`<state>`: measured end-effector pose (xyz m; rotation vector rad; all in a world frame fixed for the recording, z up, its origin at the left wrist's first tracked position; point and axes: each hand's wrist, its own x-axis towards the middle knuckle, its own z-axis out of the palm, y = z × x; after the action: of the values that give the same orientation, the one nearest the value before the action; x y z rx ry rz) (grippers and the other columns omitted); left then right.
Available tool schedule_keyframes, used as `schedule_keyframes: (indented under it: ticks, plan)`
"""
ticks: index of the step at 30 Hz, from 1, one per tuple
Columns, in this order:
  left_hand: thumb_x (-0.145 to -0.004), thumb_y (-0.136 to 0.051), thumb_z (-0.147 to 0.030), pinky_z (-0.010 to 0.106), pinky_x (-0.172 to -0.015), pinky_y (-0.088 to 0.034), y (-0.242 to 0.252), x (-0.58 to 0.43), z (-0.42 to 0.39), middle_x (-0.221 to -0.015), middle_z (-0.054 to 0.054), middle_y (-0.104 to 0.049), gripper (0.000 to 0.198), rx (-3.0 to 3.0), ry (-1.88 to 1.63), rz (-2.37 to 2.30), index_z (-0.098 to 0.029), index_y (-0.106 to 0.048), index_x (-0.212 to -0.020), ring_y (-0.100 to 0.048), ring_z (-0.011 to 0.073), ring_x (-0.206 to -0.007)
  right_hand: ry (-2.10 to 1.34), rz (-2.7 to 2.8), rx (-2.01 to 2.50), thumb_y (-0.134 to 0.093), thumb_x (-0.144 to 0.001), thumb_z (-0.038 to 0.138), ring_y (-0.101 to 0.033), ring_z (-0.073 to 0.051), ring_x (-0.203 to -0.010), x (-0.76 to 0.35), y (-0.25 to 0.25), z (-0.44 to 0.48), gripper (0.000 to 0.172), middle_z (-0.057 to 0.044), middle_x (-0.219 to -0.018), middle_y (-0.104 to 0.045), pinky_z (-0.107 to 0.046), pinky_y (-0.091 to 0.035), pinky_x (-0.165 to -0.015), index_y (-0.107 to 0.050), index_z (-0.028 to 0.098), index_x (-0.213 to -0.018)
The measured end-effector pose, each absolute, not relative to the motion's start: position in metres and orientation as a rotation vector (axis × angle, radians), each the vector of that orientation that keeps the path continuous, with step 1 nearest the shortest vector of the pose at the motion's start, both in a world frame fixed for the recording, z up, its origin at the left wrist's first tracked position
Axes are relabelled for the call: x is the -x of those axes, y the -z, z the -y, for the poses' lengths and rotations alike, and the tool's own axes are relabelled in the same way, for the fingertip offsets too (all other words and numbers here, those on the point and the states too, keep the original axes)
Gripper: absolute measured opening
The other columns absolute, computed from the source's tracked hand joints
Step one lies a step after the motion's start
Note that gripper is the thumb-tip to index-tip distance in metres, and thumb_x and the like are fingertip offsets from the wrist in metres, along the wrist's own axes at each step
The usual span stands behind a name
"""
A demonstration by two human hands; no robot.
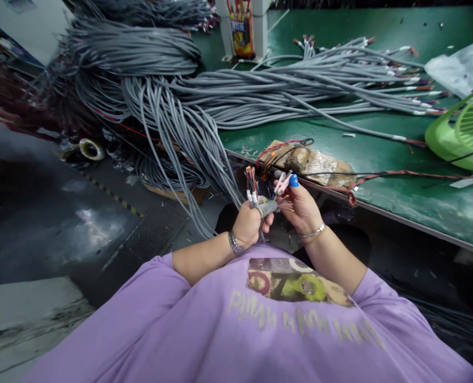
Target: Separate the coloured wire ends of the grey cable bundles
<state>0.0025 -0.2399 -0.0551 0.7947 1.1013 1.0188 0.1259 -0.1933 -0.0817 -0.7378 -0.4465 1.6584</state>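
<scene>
My left hand (247,224) is closed around a small bunch of grey cables (266,208). Their stripped ends show thin coloured wires (286,205) fanning to the right, and more cable ends with white bands (252,197) stand up above the fist. Close by on the right, my right hand (306,210) wears a blue cap (294,181) on one fingertip. Its fingers pinch a small pink-and-white clip-like piece (283,183), just above the fanned wires. Whether the piece touches a wire is too small to tell.
Long bundles of grey cable (292,90) lie across the green table (412,202), some draping over its edge. A taped cardboard piece (324,166) with red and black leads sits at the front edge. On the right are a green fan (465,130) and a plastic bag (462,66).
</scene>
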Motion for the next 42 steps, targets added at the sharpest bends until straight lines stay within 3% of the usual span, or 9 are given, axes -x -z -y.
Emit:
schedule_keyframes:
  ticks: [10, 19, 22, 25, 28, 42]
  plan:
    - [-0.069, -0.075, -0.042, 0.019, -0.032, -0.025, 0.055, 0.002, 0.246, -0.045, -0.005, -0.053, 0.036, -0.803, -1.030, -1.108, -0.018, -0.049, -0.061, -0.039, 0.0044, -0.031, -1.730, 0.363, 0.718, -0.084, -0.076, 0.047, -0.053, -0.006, -0.056, -0.126, 0.075, 0.196, 0.032, 0.002, -0.073, -0.071, -0.019, -0.041, -0.050, -0.069, 0.018, -0.078]
    - [-0.066, -0.077, -0.047, 0.019, -0.034, -0.027, 0.059, 0.002, 0.243, -0.047, -0.006, -0.053, 0.039, -0.775, -1.081, -1.032, -0.019, -0.050, -0.066, -0.039, 0.0046, -0.033, -1.745, 0.427, 0.713, -0.080, -0.078, 0.052, -0.057, -0.007, -0.060, -0.130, 0.082, 0.196, 0.034, 0.003, -0.076, -0.071, -0.020, -0.045, -0.054, -0.071, 0.020, -0.083]
    - [-0.067, -0.077, -0.049, 0.019, -0.034, -0.027, 0.063, 0.007, 0.245, -0.047, -0.006, -0.053, 0.041, -0.786, -1.088, -1.015, -0.019, -0.050, -0.066, -0.039, 0.0048, -0.033, -1.824, 0.472, 0.658, -0.081, -0.075, 0.052, -0.061, -0.007, -0.065, -0.134, 0.083, 0.200, 0.035, 0.001, -0.086, -0.075, -0.019, -0.048, -0.056, -0.071, 0.021, -0.086]
    - [-0.066, -0.078, -0.050, 0.019, -0.033, -0.026, 0.067, 0.011, 0.246, -0.046, -0.006, -0.053, 0.042, -0.798, -1.091, -1.024, -0.019, -0.049, -0.065, -0.039, 0.0047, -0.032, -1.925, 0.566, 0.620, -0.086, -0.070, 0.039, -0.064, -0.009, -0.069, -0.140, 0.085, 0.207, 0.033, -0.002, -0.095, -0.078, -0.021, -0.052, -0.061, -0.072, 0.021, -0.093]
    - [-0.066, -0.079, -0.051, 0.019, -0.033, -0.026, 0.070, 0.013, 0.247, -0.046, -0.006, -0.053, 0.044, -0.818, -1.065, -1.029, -0.019, -0.049, -0.063, -0.039, 0.0046, -0.031, -1.988, 0.675, 0.612, -0.087, -0.066, 0.028, -0.066, -0.011, -0.067, -0.146, 0.088, 0.211, 0.035, -0.003, -0.092, -0.078, -0.024, -0.056, -0.065, -0.072, 0.021, -0.097]
    - [-0.068, -0.080, -0.049, 0.020, -0.032, -0.027, 0.074, 0.015, 0.248, -0.045, -0.004, -0.055, 0.044, -0.910, -0.933, -1.022, -0.017, -0.053, -0.057, -0.041, 0.0051, -0.030, -2.064, 0.725, 0.672, -0.097, -0.052, 0.025, -0.063, -0.007, -0.053, -0.145, 0.090, 0.201, 0.042, 0.000, -0.076, -0.077, -0.018, -0.051, -0.053, -0.070, 0.017, -0.083]
